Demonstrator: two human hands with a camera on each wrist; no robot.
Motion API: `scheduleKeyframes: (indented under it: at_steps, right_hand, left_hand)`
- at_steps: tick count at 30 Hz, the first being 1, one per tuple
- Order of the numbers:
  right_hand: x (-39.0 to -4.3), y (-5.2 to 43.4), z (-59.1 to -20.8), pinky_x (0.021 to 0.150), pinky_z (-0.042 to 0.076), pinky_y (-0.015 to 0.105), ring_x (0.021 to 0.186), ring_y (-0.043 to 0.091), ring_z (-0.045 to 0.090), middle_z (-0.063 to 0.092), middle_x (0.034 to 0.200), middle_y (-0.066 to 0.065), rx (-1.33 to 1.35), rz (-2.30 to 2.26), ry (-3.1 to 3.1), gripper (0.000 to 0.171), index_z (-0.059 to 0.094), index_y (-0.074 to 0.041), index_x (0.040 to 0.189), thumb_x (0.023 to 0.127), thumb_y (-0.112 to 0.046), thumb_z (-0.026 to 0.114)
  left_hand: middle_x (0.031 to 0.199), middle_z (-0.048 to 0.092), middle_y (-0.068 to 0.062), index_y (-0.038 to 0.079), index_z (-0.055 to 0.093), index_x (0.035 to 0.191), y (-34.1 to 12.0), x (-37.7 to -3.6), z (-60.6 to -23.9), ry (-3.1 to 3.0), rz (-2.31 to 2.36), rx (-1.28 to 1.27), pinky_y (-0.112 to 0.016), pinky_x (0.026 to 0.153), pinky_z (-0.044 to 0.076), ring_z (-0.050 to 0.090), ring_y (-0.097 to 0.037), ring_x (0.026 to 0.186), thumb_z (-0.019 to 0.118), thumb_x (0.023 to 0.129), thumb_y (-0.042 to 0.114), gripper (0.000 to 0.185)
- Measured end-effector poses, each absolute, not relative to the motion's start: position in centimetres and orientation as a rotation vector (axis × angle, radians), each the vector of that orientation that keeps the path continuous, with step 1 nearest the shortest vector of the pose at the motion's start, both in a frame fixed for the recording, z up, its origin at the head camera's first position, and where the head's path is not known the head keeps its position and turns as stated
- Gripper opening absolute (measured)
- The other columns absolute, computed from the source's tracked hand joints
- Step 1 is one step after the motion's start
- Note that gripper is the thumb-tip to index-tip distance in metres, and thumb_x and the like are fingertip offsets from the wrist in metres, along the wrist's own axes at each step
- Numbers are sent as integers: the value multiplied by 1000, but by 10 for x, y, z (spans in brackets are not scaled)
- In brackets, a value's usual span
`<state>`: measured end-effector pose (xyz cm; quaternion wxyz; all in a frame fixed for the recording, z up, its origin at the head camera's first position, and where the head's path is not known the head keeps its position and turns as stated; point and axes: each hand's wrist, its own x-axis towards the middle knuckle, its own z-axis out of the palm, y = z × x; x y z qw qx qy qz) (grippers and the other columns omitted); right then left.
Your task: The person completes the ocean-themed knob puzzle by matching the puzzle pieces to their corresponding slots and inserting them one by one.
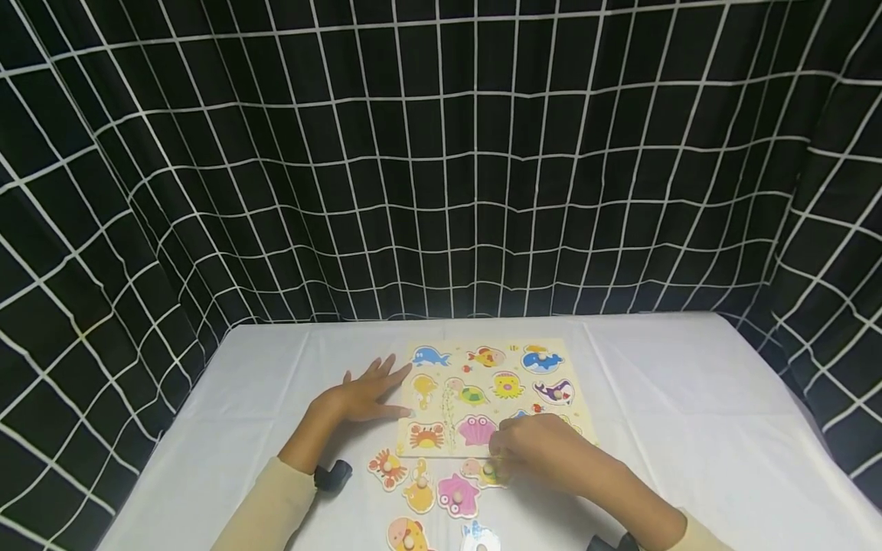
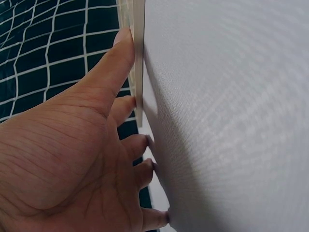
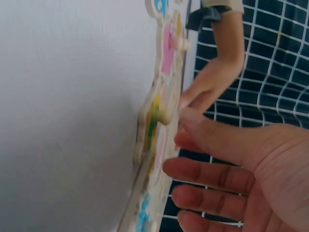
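A wooden peg puzzle board [image 1: 448, 451] with printed sea animals lies on the white table. My left hand [image 1: 368, 394] spreads at its left side, thumb and index finger touching the board's edge [image 2: 139, 63] and the other fingertips on the cloth. My right hand [image 1: 547, 451] hovers over the front edge of the board, beside a turtle piece [image 1: 488, 471]. In the right wrist view, the thumb and fingers are just short of the turtle piece's round knob [image 3: 164, 117], with a small gap visible. Part of that piece is hidden by the hand in the head view.
In front of the board lie a crab piece [image 1: 387, 468], a yellow piece [image 1: 419, 496], a pink shell piece [image 1: 458, 496], an orange-and-yellow piece [image 1: 406, 534] and a blue-white piece [image 1: 480, 538]. Knobbed whale pieces [image 1: 541, 360] sit at the board's right. A black grid curtain [image 1: 475, 176] stands behind.
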<state>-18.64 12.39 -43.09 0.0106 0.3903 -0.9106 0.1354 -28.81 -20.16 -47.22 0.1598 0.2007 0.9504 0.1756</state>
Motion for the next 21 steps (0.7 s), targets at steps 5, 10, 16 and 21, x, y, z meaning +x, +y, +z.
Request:
scheduleKeyframes:
  at_steps: [5,10,16,21]
  right_hand:
    - [-182,119,-435,74,56,29,81,0,65,70,87,-18,1310,434,-2828,12,78,-24,90,81,-20,84]
    - [-180,116,-438,77,56,30,85,3,67,72,90,-16,1325,440,-2821,10,78,-24,93,84,-22,83]
    - [-179,114,-441,79,57,31,86,4,68,71,90,-16,1296,440,-2847,9,77,-23,93,86,-21,81]
    - [-181,114,-443,73,54,29,76,0,61,67,83,-18,1273,452,-2848,6,73,-24,89,90,-19,77]
  left_hand:
    - [170,9,-13,25,25,163,-200,-285,-469,2721,474,565,-73,115,2,3,-37,156,62,89,69,94]
    - [170,9,-14,25,25,163,-200,-282,-465,2714,481,558,-74,115,3,3,-38,156,63,91,64,90]
    - [170,10,-15,24,26,163,-200,-282,-466,2716,477,569,-74,115,4,3,-39,156,63,91,63,89]
    - [170,10,-15,24,25,163,-200,-283,-465,2720,477,569,-73,116,4,3,-38,156,64,91,63,90]
